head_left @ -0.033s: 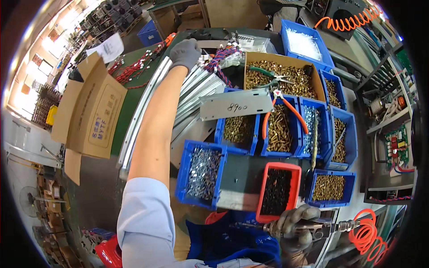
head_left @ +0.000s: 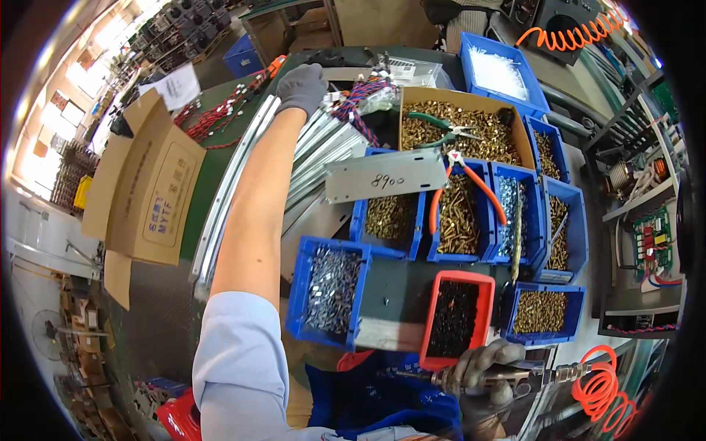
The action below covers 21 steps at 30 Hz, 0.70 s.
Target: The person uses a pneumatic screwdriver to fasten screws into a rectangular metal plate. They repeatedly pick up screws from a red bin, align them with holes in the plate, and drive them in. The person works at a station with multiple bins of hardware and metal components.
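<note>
My left hand [head_left: 303,87], in a grey glove, reaches to the far end of a stack of long metal strips [head_left: 323,147]. Its fingers are curled, and what lies in them is hidden. At the lower right my gloved right hand [head_left: 485,375] is wrapped around an air screwdriver [head_left: 533,378], whose bit points left. The tool is level, just below a red bin of black screws [head_left: 460,317]. A flat metal plate with handwriting [head_left: 386,176] rests across the blue bins, beside orange-handled cutters [head_left: 471,184].
Blue bins hold brass and silver fasteners, among them one with silver pieces [head_left: 331,290]. Behind lie a carton of brass screws [head_left: 471,128] and green-handled pliers [head_left: 441,128]. An open cardboard box [head_left: 151,191] stands left, near red wire bundles [head_left: 220,114]. An orange coiled hose [head_left: 599,389] trails right.
The whole view has shifted very slightly. Both hands keep their places and grips.
</note>
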Each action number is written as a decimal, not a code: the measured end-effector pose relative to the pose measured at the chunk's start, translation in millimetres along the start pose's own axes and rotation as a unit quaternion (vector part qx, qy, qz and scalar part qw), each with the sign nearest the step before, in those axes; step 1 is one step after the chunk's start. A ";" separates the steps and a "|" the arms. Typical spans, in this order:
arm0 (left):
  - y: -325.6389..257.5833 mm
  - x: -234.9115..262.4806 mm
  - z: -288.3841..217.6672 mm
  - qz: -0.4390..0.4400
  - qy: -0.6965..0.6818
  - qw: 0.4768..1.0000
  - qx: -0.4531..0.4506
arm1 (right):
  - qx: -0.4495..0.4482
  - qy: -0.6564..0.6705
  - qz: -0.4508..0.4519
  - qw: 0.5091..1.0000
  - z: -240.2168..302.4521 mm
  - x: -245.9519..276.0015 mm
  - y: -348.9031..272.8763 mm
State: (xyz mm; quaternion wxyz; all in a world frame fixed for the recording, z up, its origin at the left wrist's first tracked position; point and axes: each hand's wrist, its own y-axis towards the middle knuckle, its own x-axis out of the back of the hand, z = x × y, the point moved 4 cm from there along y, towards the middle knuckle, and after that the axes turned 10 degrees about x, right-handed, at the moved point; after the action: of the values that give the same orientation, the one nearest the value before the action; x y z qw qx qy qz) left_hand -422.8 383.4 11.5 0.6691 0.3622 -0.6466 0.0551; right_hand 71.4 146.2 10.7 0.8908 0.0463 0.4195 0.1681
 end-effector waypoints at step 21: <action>60.4 -67.6 -39.1 0.124 0.188 0.963 -0.148 | -0.018 0.056 -0.023 0.998 -31.1 16.4 26.7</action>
State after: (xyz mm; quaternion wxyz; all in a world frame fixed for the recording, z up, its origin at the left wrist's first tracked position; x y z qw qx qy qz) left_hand -433.9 476.0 -20.8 0.8128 0.1592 -0.5498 0.1081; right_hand 50.5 175.0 -15.4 0.8700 0.0111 0.4670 0.1575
